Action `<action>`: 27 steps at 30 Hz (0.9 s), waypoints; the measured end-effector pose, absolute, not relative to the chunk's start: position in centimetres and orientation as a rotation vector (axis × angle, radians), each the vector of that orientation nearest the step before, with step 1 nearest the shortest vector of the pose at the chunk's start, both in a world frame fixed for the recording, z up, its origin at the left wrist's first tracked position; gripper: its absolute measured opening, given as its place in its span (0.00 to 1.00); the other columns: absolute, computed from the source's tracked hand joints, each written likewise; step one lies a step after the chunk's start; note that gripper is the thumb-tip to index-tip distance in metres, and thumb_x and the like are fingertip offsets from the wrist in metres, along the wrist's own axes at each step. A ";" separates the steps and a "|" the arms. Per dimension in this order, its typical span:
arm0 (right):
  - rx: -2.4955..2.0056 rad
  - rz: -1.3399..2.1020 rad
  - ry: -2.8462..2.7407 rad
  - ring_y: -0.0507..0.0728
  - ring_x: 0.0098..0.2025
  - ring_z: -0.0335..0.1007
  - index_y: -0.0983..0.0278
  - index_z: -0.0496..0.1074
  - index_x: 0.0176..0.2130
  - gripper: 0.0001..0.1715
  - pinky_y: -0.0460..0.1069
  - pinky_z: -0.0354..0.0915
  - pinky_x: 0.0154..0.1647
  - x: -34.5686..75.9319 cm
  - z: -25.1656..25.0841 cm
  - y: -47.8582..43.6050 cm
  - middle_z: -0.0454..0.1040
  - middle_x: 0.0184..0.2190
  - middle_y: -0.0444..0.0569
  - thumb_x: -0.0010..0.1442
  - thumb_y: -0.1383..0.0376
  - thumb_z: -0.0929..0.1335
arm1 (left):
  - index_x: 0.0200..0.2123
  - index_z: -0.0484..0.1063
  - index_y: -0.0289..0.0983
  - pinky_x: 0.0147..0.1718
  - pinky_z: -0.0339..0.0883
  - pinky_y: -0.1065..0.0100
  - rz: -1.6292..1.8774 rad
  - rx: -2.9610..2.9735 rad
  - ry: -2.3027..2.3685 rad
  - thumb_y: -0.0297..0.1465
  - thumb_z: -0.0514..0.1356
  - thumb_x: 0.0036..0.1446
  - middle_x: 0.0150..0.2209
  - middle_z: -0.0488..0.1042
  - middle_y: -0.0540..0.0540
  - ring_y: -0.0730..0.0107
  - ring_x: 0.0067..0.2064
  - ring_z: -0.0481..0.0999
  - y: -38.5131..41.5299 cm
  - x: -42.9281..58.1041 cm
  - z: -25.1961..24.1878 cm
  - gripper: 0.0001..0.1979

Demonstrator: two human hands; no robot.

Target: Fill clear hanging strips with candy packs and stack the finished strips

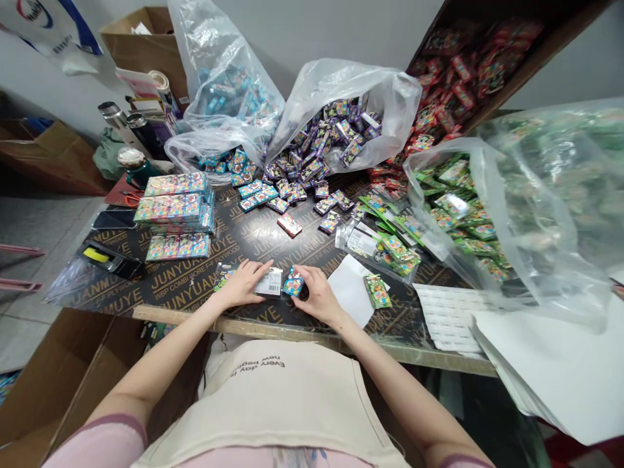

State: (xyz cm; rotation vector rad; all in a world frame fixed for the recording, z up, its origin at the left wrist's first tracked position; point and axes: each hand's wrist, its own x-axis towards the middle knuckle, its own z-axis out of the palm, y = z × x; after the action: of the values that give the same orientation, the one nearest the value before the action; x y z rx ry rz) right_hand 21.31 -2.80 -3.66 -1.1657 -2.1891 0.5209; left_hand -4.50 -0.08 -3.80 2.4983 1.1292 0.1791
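Note:
My left hand (245,281) rests on the dark table (195,279) near its front edge, fingers pressed on a small clear packet with a barcode label (270,283). My right hand (316,294) is curled beside it, pinching a small blue printed box (293,283) at the packet's open end. A green box (377,290) lies alone to the right of that hand, next to a white sheet (348,286).
Plastic bags of blue (229,91), purple (336,130) and green (468,208) boxes stand at the back and right; red boxes (458,71) fill a tilted tray. Stacked filled packs (175,208) sit left. Label sheets (448,315) lie right. Cardboard box (43,383) below left.

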 end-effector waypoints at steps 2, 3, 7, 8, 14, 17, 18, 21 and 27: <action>-1.101 0.610 -2.164 0.64 0.53 0.64 0.60 0.55 0.61 0.43 0.61 0.63 0.53 21.2 -3.9 -2.8 0.68 0.52 0.55 0.48 0.66 0.71 | 0.68 0.36 0.38 0.58 0.53 0.47 0.251 2.489 1.144 0.39 0.66 0.46 0.54 0.64 0.37 0.50 0.55 0.64 0.0 -4.6 -3.8 0.54; -1.066 0.659 -2.149 0.64 0.53 0.64 0.60 0.55 0.61 0.44 0.60 0.63 0.53 21.2 -3.9 -2.6 0.67 0.52 0.55 0.48 0.66 0.71 | 0.68 0.34 0.39 0.57 0.53 0.47 0.280 2.480 1.147 0.39 0.66 0.46 0.55 0.63 0.37 0.50 0.55 0.64 0.1 -4.7 -3.7 0.55; -0.919 0.811 -2.186 0.62 0.55 0.63 0.59 0.52 0.62 0.45 0.59 0.62 0.56 21.4 -4.1 -1.6 0.65 0.55 0.55 0.50 0.64 0.71 | 0.68 0.34 0.40 0.57 0.54 0.48 0.327 2.449 1.102 0.37 0.67 0.44 0.53 0.64 0.38 0.51 0.54 0.64 -0.1 -4.6 -3.4 0.56; -0.903 0.821 -2.203 0.63 0.57 0.62 0.60 0.51 0.63 0.46 0.59 0.60 0.57 21.4 -4.1 -1.4 0.64 0.57 0.55 0.50 0.62 0.72 | 0.68 0.34 0.40 0.57 0.54 0.48 0.338 2.443 1.099 0.37 0.67 0.44 0.53 0.64 0.39 0.51 0.54 0.64 -0.1 -4.5 -3.4 0.55; -1.178 0.749 -2.080 0.64 0.54 0.65 0.60 0.49 0.65 0.43 0.63 0.53 0.57 20.3 -4.1 -1.5 0.74 0.47 0.54 0.58 0.53 0.68 | 0.68 0.35 0.40 0.56 0.55 0.50 0.455 2.388 1.210 0.36 0.67 0.44 0.55 0.64 0.38 0.51 0.55 0.64 0.2 -4.4 -3.2 0.55; -1.190 0.735 -2.118 0.62 0.52 0.67 0.58 0.51 0.64 0.33 0.62 0.53 0.56 20.9 -4.1 1.0 0.76 0.45 0.52 0.63 0.57 0.62 | 0.68 0.35 0.41 0.55 0.56 0.50 0.441 2.378 1.233 0.36 0.68 0.43 0.54 0.64 0.39 0.50 0.55 0.64 0.4 -4.4 -3.5 0.56; -1.270 0.651 -2.093 0.63 0.53 0.65 0.58 0.53 0.63 0.33 0.63 0.53 0.56 21.7 -4.2 2.6 0.74 0.49 0.54 0.62 0.56 0.63 | 0.68 0.35 0.41 0.55 0.56 0.50 0.427 2.380 1.237 0.36 0.68 0.43 0.54 0.64 0.39 0.50 0.54 0.64 0.4 -4.3 -3.6 0.56; -1.662 0.337 -1.935 0.72 0.62 0.52 0.61 0.54 0.64 0.46 0.67 0.51 0.57 25.3 -4.5 8.9 0.60 0.62 0.60 0.50 0.56 0.71 | 0.68 0.35 0.42 0.57 0.53 0.48 0.371 2.402 1.252 0.37 0.68 0.43 0.53 0.65 0.40 0.51 0.54 0.64 0.2 -4.3 -4.1 0.57; -1.696 0.450 -2.027 0.72 0.61 0.57 0.61 0.55 0.63 0.50 0.70 0.46 0.60 29.3 -5.3 14.0 0.64 0.59 0.58 0.44 0.61 0.72 | 0.67 0.37 0.40 0.58 0.51 0.47 0.346 2.413 1.336 0.37 0.68 0.42 0.53 0.65 0.40 0.51 0.54 0.64 0.0 -4.7 -4.7 0.55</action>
State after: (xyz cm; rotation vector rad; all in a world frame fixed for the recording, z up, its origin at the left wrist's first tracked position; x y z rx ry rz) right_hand 29.26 14.05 -5.26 -1.6959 -2.0267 0.4502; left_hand -4.68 0.04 -4.73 2.4130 1.3359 0.3455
